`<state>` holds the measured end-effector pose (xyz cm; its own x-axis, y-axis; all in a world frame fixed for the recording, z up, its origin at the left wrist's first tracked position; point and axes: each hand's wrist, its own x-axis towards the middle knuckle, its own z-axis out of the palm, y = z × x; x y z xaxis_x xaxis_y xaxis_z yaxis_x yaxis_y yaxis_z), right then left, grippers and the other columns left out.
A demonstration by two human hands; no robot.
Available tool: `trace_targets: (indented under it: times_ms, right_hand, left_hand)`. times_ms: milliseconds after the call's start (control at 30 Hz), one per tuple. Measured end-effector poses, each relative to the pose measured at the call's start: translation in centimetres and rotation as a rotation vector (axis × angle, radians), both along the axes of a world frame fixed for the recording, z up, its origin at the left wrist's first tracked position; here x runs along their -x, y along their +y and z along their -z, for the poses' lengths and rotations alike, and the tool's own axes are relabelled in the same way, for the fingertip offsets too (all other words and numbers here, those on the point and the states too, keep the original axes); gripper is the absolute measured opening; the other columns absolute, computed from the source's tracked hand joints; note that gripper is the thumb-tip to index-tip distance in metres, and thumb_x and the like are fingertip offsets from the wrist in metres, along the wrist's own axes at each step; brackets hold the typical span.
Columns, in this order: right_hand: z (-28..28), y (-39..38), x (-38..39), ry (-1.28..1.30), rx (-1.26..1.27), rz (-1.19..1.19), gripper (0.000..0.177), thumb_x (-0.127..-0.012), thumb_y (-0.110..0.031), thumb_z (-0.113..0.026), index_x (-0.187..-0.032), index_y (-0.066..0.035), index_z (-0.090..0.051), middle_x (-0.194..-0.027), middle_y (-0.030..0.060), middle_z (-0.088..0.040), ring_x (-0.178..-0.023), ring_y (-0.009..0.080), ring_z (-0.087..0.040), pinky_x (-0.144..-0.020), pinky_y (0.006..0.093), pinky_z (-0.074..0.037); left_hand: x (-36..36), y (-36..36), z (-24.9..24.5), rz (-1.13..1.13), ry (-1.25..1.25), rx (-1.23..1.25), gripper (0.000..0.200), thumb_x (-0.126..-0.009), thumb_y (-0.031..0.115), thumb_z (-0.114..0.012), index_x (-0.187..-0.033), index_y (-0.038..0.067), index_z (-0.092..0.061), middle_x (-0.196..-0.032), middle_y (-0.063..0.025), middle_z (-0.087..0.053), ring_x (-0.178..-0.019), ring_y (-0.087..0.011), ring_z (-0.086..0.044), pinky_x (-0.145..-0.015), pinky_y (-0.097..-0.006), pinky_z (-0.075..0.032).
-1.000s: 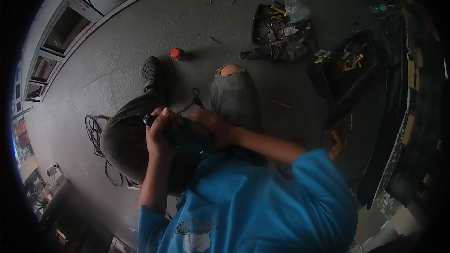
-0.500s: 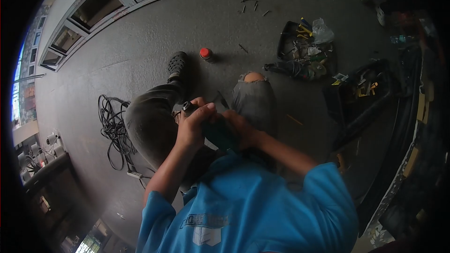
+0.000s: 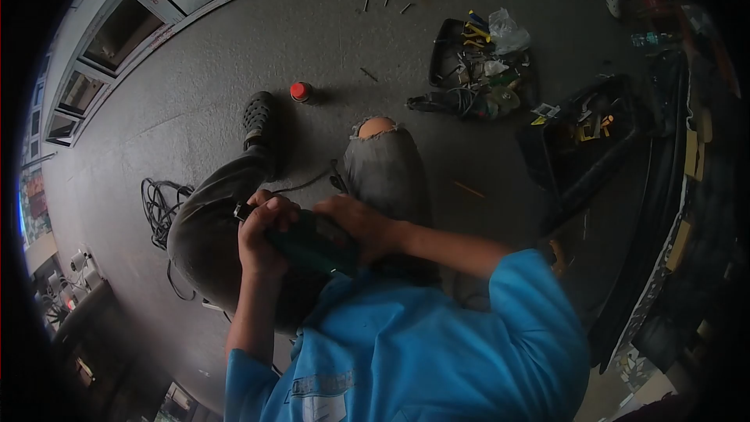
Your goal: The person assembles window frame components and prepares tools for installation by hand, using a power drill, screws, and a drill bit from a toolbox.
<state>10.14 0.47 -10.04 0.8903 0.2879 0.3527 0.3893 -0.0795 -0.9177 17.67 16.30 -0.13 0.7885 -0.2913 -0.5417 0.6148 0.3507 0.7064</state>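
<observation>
I hold the green power tool (image 3: 312,241) over my lap, my left hand (image 3: 262,234) with fingers wrapped tight round its front end, my right hand (image 3: 361,224) gripping its rear, above the floor (image 3: 234,55).

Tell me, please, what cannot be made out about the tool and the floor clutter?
Head view: the left hand and right hand wrap the green tool, so its type is unclear.
Head view: things in the black tray are too small to name.
Head view: the label on the red-capped can is too small to read.
</observation>
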Motion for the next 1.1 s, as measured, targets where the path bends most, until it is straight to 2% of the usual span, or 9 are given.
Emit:
trace_targets:
  times_ms: [133, 333, 733, 767, 833, 900, 967, 1033, 1100]
  right_hand:
    - [2.3, 0.4, 0.0, -0.060, 0.047, 0.027, 0.065, -0.055, -0.034, -0.078, -0.102, 0.000, -0.050, -0.093, 0.0168, -0.055, -0.092, 0.0368, -0.057, -0.087, 0.0452, -0.043]
    - [2.3, 0.5, 0.0, -0.132, 0.019, 0.060, 0.063, -0.055, -0.031, -0.077, -0.102, 0.000, -0.050, -0.093, 0.0160, -0.055, -0.090, 0.0353, -0.058, -0.085, 0.0450, -0.044]
    - [2.2, 0.8, 0.1, -0.146, 0.058, 0.062, 0.062, -0.063, -0.030, -0.078, -0.112, -0.002, -0.051, -0.097, 0.0154, -0.056, -0.091, 0.0339, -0.059, -0.084, 0.0453, -0.045]
    - [2.2, 1.0, 0.4, -0.144, 0.040, 0.033, 0.062, -0.063, -0.030, -0.078, -0.112, -0.002, -0.051, -0.097, 0.0154, -0.056, -0.091, 0.0339, -0.059, -0.084, 0.0453, -0.045]
    - [2.3, 0.9, 1.1, 0.107, 0.053, -0.037, 0.062, -0.066, -0.029, -0.078, -0.115, -0.002, -0.051, -0.100, 0.0144, -0.057, -0.091, 0.0330, -0.059, -0.083, 0.0443, -0.046]
    - [2.9, -0.2, 2.1, 0.135, 0.151, -0.042, 0.058, -0.073, -0.028, -0.076, -0.117, -0.001, -0.051, -0.105, 0.0130, -0.057, -0.093, 0.0308, -0.059, -0.084, 0.0423, -0.047]
    - [10.7, -1.8, 7.4, 0.801, -0.228, 0.046, 0.053, -0.077, -0.025, -0.073, -0.118, 0.000, -0.050, -0.108, 0.0135, -0.057, -0.098, 0.0287, -0.058, -0.087, 0.0403, -0.047]
    - [6.5, -3.1, 7.8, 0.660, -0.069, -0.016, 0.053, -0.077, -0.023, -0.072, -0.119, 0.000, -0.050, -0.110, 0.0149, -0.057, -0.101, 0.0302, -0.057, -0.090, 0.0422, -0.046]
    - [3.9, -5.9, 3.8, 0.352, 0.211, -0.052, 0.053, -0.076, -0.018, -0.070, -0.121, 0.002, -0.049, -0.114, 0.0176, -0.056, -0.107, 0.0332, -0.054, -0.095, 0.0460, -0.042]
  left_hand:
    - [0.6, -0.3, 0.5, 0.012, -0.025, -0.054, 0.022, -0.081, 0.014, -0.059, -0.069, 0.012, -0.040, -0.063, -0.0050, -0.049, -0.069, -0.0148, -0.051, -0.072, -0.0304, -0.045]
    - [0.6, -1.2, -1.1, 0.118, -0.087, -0.129, 0.023, -0.079, 0.011, -0.059, -0.065, 0.011, -0.041, -0.061, -0.0064, -0.051, -0.065, -0.0166, -0.054, -0.070, -0.0300, -0.047]
    - [0.5, -0.7, -0.9, 0.151, -0.081, -0.077, 0.021, -0.080, 0.010, -0.061, -0.067, 0.009, -0.044, -0.063, -0.0049, -0.051, -0.068, -0.0156, -0.056, -0.067, -0.0288, -0.046]
    - [0.5, -0.7, -1.4, 0.224, -0.110, -0.148, 0.023, -0.083, 0.014, -0.063, -0.069, 0.009, -0.046, -0.065, -0.0051, -0.053, -0.069, -0.0149, -0.057, -0.067, -0.0286, -0.046]
    - [-0.1, 0.3, -4.2, 0.479, -0.382, -0.268, 0.038, -0.083, 0.035, -0.072, -0.098, 0.005, -0.055, -0.094, -0.0071, -0.061, -0.093, -0.0169, -0.060, -0.084, -0.0316, -0.045]
    - [-1.6, 2.9, -7.2, 0.193, -0.849, -0.460, 0.044, -0.080, 0.033, -0.077, -0.107, 0.005, -0.055, -0.105, -0.0065, -0.059, -0.101, -0.0142, -0.057, -0.087, -0.0304, -0.044]
    - [-4.2, 9.2, -7.2, -0.148, -0.886, -0.429, 0.041, -0.082, 0.032, -0.075, -0.106, 0.003, -0.057, -0.099, -0.0059, -0.061, -0.098, -0.0153, -0.059, -0.087, -0.0306, -0.045]
    - [-5.7, 17.1, -2.2, -0.385, -0.672, -0.464, 0.035, -0.084, 0.030, -0.072, -0.102, 0.002, -0.060, -0.091, -0.0051, -0.064, -0.091, -0.0143, -0.061, -0.083, -0.0295, -0.046]
    - [-5.0, 23.3, 8.5, -0.426, -0.384, -0.731, 0.027, -0.087, 0.028, -0.069, -0.094, 0.002, -0.063, -0.083, -0.0037, -0.064, -0.084, -0.0132, -0.062, -0.075, -0.0287, -0.047]
